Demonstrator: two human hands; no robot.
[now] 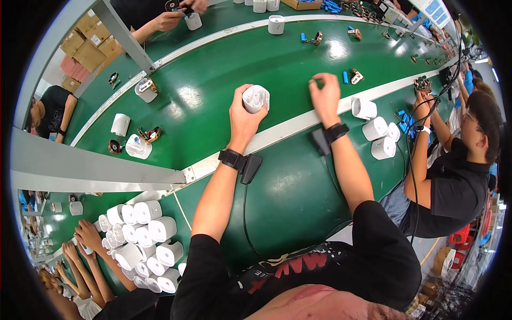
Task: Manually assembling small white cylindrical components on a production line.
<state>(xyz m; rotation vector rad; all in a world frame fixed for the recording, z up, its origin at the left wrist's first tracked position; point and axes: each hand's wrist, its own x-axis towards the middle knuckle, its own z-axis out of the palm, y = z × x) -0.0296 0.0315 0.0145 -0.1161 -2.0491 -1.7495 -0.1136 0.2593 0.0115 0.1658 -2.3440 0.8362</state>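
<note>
My left hand is wrapped round a white plastic housing, a rounded cup shape. Its open end faces up, and moulded ribs show inside. To the right, my right hand hovers over the green belt, fingers loosely bent and apart, with nothing visible in them. A small blue cylinder lies just beyond that hand, beside a copper-and-white part. Both my wrists wear black bands with a small dark box and a cable.
White housings are piled at the lower left; several more stand at the right. A metal rail edges the belt, and a grey post rises at left. Co-workers sit on both sides and across. Black cables hang at right.
</note>
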